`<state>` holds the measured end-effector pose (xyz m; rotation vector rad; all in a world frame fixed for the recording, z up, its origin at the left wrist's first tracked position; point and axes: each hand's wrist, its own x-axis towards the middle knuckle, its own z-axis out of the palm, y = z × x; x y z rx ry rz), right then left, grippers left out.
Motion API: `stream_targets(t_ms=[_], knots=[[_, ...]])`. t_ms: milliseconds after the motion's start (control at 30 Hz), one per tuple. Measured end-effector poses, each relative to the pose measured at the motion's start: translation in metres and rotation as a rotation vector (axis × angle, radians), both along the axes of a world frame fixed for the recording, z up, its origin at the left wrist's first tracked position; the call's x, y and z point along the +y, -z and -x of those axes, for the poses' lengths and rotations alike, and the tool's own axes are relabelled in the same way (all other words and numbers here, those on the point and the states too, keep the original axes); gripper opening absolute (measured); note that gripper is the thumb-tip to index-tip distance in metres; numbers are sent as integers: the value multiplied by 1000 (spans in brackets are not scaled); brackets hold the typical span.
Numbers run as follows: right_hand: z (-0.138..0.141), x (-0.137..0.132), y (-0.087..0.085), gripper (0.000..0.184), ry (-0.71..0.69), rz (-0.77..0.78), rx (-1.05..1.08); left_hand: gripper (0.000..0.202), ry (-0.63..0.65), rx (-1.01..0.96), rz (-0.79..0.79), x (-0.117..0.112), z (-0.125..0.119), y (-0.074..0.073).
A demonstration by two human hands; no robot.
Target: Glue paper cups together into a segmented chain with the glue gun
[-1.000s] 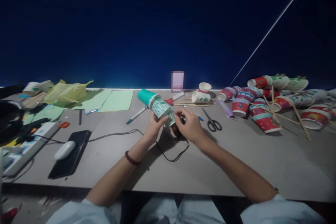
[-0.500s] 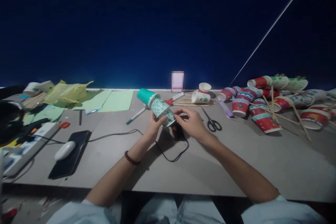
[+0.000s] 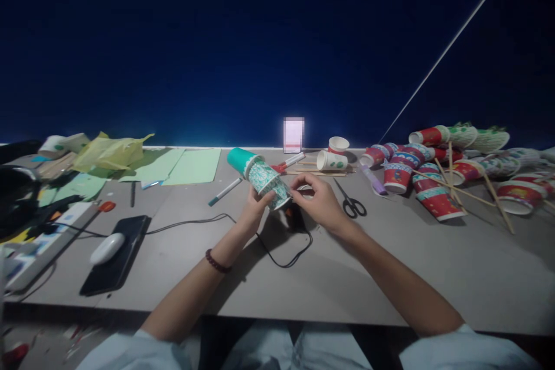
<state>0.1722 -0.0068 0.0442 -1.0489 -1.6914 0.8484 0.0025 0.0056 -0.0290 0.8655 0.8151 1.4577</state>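
Note:
Tilted to the upper left above the table is a chain of paper cups: a plain teal cup (image 3: 241, 161) joined to a white cup with teal scale-like drawings (image 3: 264, 180). My left hand (image 3: 255, 208) is closed around the lower part of the patterned cup, thumb on its side. Fingertips of my right hand (image 3: 314, 199) are pinched together at the cup's right-hand rim; whatever they hold is too small to make out. Under the cups lie a teal-capped marker (image 3: 224, 192) and red-and-white markers (image 3: 291, 161). A dark object with a cable is partly hidden below the cup.
Scissors (image 3: 353, 203) lie right of my right hand. Farther right are decorated red paper cups (image 3: 396, 176) and wooden sticks (image 3: 453, 188). Loose white cups (image 3: 332, 160) stand behind. To the left are a phone (image 3: 115, 257), a white case (image 3: 107, 248), a power strip (image 3: 52, 243) and green paper (image 3: 195, 166).
My right hand has shifted slightly, its pinched fingertips staying at the cup's rim. The cups have turned or moved very slightly to the right in my left hand.

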Motion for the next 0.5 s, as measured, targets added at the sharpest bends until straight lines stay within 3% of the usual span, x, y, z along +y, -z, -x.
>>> stream_targets(t_ms=[300, 500], knots=[[-5, 3, -2, 5, 46, -65, 2, 61, 18, -12, 2, 1, 0, -1], [-9, 6, -5, 17, 66, -48, 0, 61, 41, -55, 26, 0, -1, -3]])
